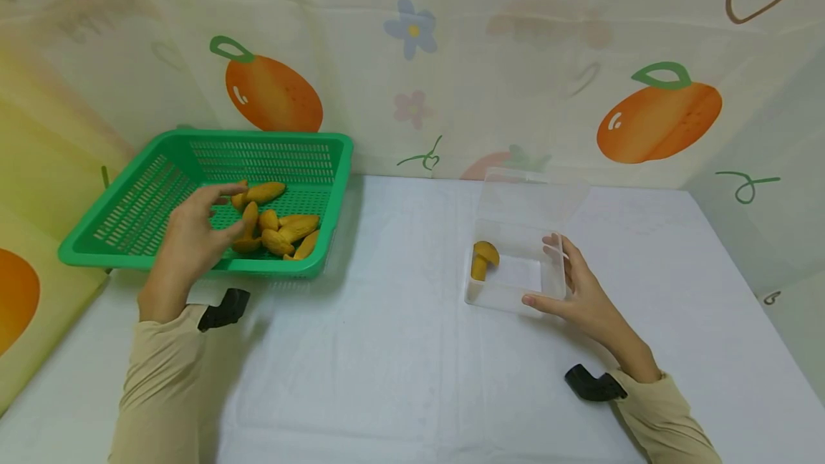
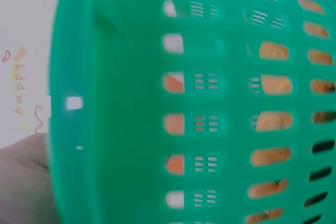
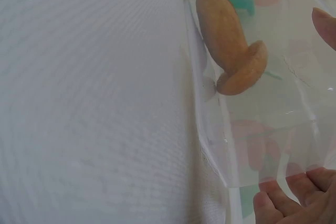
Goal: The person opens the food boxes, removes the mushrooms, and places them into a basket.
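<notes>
My left hand (image 1: 193, 238) is over the front rim of the green basket (image 1: 335, 185), thumb and fingers apart beside several yellow-brown mushrooms (image 1: 296, 229). Nothing shows between those fingers. In the left wrist view the wall of the basket (image 2: 131, 103) hides most of that hand. On the right, my right hand (image 1: 589, 303) grips the right side of a clear plastic box (image 1: 499, 296), thumb at the front and fingers farther back. Inside the box, against its left side, is one mushroom (image 1: 485, 258), seen through the plastic in the right wrist view.
The box's clear lid (image 1: 528, 195) stands raised at the back. A white cloth (image 1: 387, 349) covers the table between basket and box. Behind them hangs a printed curtain (image 1: 477, 92) with fruit and flowers. A black wrist camera (image 1: 593, 384) sits at the right sleeve.
</notes>
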`<state>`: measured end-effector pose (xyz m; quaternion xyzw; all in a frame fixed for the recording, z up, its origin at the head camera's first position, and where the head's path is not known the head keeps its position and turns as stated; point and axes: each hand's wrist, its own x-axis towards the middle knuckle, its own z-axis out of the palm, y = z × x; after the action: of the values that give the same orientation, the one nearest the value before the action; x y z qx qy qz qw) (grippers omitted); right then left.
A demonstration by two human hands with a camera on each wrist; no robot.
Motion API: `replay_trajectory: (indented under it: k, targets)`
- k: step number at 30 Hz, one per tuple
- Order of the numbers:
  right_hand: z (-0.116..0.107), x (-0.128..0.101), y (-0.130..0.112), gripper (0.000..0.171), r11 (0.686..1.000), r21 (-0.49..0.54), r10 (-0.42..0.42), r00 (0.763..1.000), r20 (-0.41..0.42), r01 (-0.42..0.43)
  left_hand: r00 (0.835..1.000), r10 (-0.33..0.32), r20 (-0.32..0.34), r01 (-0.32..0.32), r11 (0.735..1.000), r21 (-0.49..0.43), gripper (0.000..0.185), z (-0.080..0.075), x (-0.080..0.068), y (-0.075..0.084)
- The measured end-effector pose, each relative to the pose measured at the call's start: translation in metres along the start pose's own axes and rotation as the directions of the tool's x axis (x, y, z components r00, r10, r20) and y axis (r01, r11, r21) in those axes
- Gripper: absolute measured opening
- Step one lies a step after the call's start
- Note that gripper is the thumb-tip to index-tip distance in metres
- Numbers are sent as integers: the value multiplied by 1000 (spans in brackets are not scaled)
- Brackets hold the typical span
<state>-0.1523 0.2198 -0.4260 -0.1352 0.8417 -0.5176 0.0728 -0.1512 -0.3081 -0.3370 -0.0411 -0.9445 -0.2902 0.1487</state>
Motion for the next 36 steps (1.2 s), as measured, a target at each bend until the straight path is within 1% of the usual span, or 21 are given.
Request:
replay_trajectory:
  k: [7,11,14,18,23,30,36]
  targets:
    - [1,0,0,114,1000,-3,4,1000,2,-4,998,67,-19,-68,997,-24,47,5,-3,19]
    - [1,-1,0,113,1000,-5,7,1000,0,-7,991,136,-16,-137,990,-38,48,11,-4,32]
    - [1,-1,0,113,1000,-4,8,1000,0,-8,985,175,8,-174,983,-60,48,13,-5,42]
    - [2,-1,1,114,1000,-4,9,1000,0,-9,979,200,48,-197,978,-63,46,19,-6,55]
    - [3,-1,2,114,1000,-9,5,1000,-5,-5,964,254,85,-248,966,-77,44,29,-7,70]
    - [2,0,1,113,1000,-14,-3,1000,-3,3,955,257,148,-243,964,-111,44,39,-9,90]
    - [0,0,-1,113,1000,-5,-9,1000,-2,9,944,283,168,-267,957,-111,44,47,-6,102]
